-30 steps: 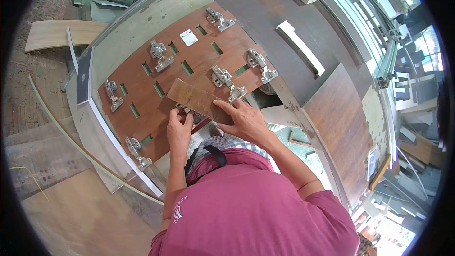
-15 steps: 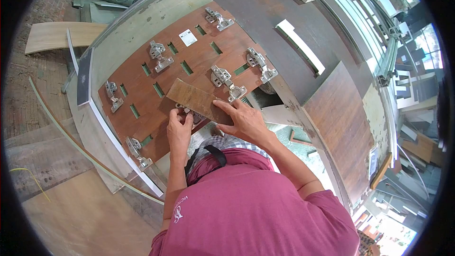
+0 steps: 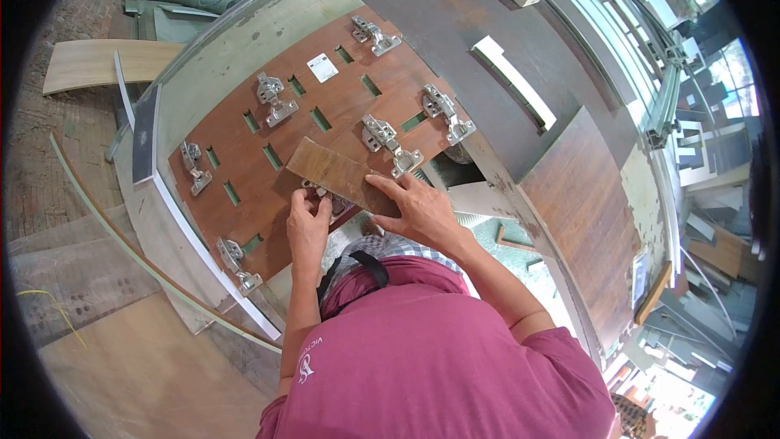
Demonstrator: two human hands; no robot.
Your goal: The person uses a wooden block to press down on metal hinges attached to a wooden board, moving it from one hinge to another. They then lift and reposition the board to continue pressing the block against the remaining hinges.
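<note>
A short brown wooden board [image 3: 333,171] lies slantwise over the near edge of a reddish-brown panel [image 3: 244,154]. My right hand [image 3: 418,211] grips its right end, fingers on top and thumb along the near side. Just below the board's left part, my left hand [image 3: 309,232] has thumb and fingertips closed on a metal cabinet hinge [image 3: 321,190], mostly hidden by the fingers and board. Other hinges sit on the panel: one [image 3: 394,145] just beyond my right hand, another [image 3: 238,267] at the near left corner, and several farther off.
The panel has several rectangular slots and a white label [image 3: 322,67]. A white-edged strip [image 3: 516,81] lies on the dark surface beyond. To the right rests a brown board [image 3: 585,219]. A long curved strip [image 3: 146,256] extends along the left side.
Almost nothing differs. Both hands stay in place on the board and hinge, and the view has shifted very slightly.
</note>
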